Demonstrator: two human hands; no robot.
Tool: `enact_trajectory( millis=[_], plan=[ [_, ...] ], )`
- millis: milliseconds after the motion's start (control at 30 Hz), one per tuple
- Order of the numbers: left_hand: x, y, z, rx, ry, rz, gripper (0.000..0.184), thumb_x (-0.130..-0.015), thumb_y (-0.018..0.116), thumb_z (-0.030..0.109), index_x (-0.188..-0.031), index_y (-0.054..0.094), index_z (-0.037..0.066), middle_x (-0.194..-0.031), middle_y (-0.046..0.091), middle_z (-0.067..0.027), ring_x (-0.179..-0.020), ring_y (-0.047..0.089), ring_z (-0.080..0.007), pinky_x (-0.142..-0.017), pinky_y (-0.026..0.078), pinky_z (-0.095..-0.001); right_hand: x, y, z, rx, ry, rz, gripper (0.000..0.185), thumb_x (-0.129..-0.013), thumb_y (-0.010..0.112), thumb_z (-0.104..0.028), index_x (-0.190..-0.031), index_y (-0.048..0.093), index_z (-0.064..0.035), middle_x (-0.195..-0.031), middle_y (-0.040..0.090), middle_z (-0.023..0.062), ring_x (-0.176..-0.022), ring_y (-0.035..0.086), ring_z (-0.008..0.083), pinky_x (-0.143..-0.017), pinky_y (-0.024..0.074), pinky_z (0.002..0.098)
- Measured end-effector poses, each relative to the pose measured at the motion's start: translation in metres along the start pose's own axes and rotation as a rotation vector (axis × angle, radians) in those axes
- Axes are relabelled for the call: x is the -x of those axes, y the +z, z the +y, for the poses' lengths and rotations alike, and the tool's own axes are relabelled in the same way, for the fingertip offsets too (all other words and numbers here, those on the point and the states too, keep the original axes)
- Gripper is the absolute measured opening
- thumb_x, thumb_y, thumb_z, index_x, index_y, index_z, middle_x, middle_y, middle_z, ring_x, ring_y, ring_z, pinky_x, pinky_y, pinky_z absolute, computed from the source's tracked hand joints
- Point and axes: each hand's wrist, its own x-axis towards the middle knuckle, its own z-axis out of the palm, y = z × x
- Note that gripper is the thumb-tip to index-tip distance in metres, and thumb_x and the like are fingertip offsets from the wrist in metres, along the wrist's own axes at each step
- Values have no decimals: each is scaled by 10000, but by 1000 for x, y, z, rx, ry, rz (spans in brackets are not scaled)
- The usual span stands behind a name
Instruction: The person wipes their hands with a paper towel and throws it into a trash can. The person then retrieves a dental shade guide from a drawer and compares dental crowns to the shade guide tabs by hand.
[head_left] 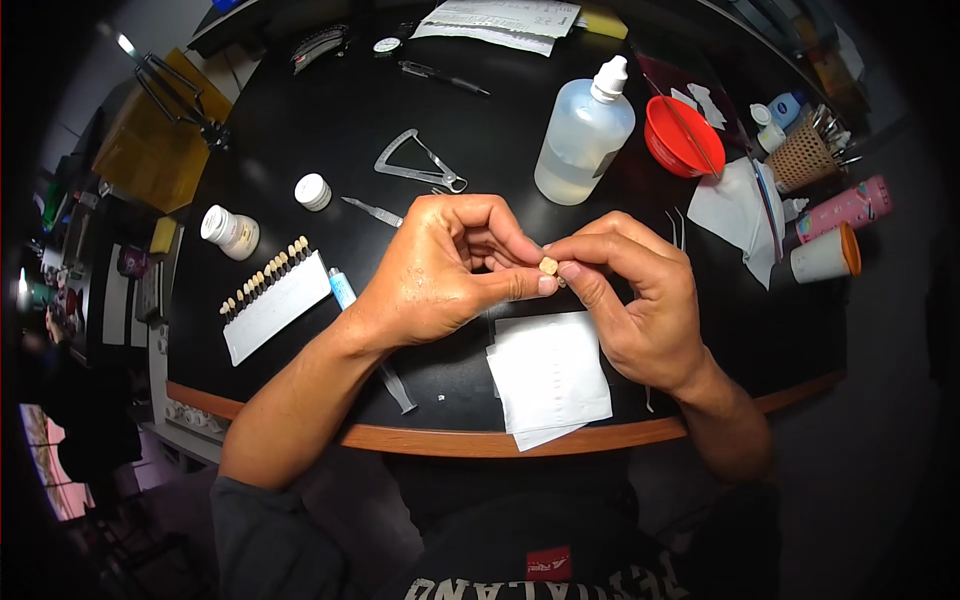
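Over the black table [460,360], my left hand [435,265] and my right hand [635,290] meet fingertip to fingertip. Between their thumbs and index fingers is a small cream-coloured tooth-like piece [549,266], pinched from both sides. Just below the hands lies a stack of white paper sheets [550,375]. A syringe [341,289] lies partly hidden under my left forearm. Beyond my left hand are a pointed metal tool [370,210] and a metal caliper [415,165]. Tweezers [679,230] show behind my right hand.
A tooth shade guide [278,305], a labelled jar [230,232] and a white lid [313,191] are at left. Farther back stand a liquid bottle [585,135] and a red bowl [684,137]. Tissue [737,212], a cup [824,255] and a pink bottle [845,208] are right.
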Motion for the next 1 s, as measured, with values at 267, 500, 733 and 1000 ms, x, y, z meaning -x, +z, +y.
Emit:
enact_trajectory(
  millis=[267, 500, 733, 1000],
  plan=[
    [2, 5, -1, -42, 12, 36, 190, -826, 837, -55, -847, 657, 3, -912, 750, -131, -857, 725, -139, -794, 594, -271, 2, 1, 1, -11, 3, 0, 147, -873, 728, 56, -1011, 758, 16, -883, 679, 114, -778, 678, 201, -663, 522, 315],
    [2, 5, -1, -95, 8, 51, 196, -815, 839, -68, -819, 656, 1, -896, 740, -129, -867, 723, -147, -787, 591, -280, 1, 1, 2, -13, -17, 4, 165, -869, 728, 64, -1021, 762, 11, -875, 672, 111, -763, 667, 196, -648, 512, 312],
    [2, 6, 1, -88, 8, 55, 200, -815, 852, -45, -835, 661, 10, -862, 725, -84, -833, 712, -119, -768, 576, -252, 1, 1, 1, -3, -4, -2, 149, -867, 739, 50, -1008, 768, 10, -874, 681, 113, -758, 662, 194, -644, 508, 311],
    [1, 5, 3, -46, 21, 46, 224, -811, 862, -27, -925, 673, 8, -897, 728, -74, -844, 712, -108, -782, 582, -241, 1, 0, 1, 10, -19, 13, 121, -875, 753, 28, -996, 764, 18, -885, 688, 111, -766, 674, 188, -652, 526, 302]
  ],
)
